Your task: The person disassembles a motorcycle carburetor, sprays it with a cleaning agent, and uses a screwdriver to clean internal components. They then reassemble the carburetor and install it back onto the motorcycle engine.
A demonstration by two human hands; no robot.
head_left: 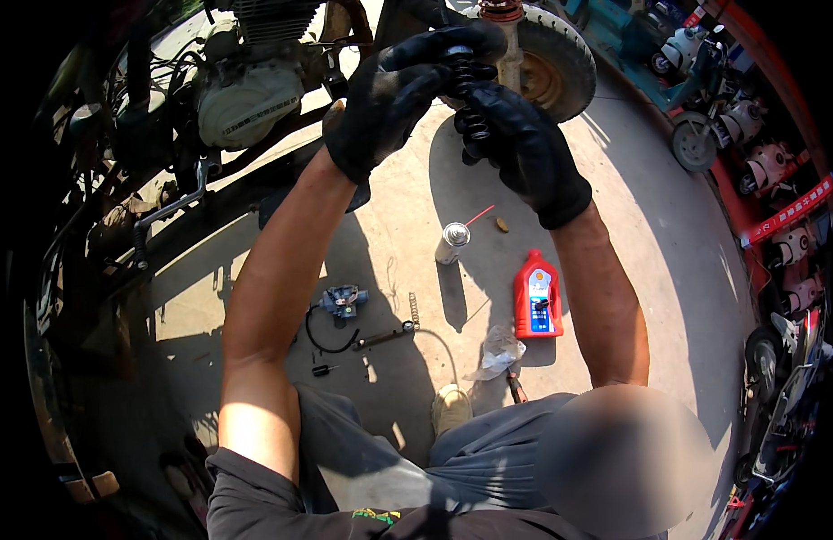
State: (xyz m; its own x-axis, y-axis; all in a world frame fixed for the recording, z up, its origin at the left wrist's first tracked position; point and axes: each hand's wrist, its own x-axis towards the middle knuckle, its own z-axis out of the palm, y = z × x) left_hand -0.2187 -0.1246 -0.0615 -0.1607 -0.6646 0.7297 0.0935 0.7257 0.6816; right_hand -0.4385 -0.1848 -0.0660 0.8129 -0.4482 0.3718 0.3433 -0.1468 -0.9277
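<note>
Both my hands wear black gloves and are raised in front of the vehicle. Between them is a black ribbed rubber boot (473,124), with a pale ring near its top. My left hand (385,103) has its fingers closed round the upper part. Lower down, my right hand (530,153) grips the same part from the right side. The gloves hide much of it, so I cannot tell whether it is attached to anything. Just behind it stand the wheel (570,72) and a rusty shock absorber (508,58).
An engine (245,103) with a kick lever (178,209) is at left. On the ground are a spray can (453,241) with a red straw, a red oil bottle (535,306), a carburetor (343,302), a spring (414,309) and a crumpled wrapper (500,349). Scooters (696,139) line the right.
</note>
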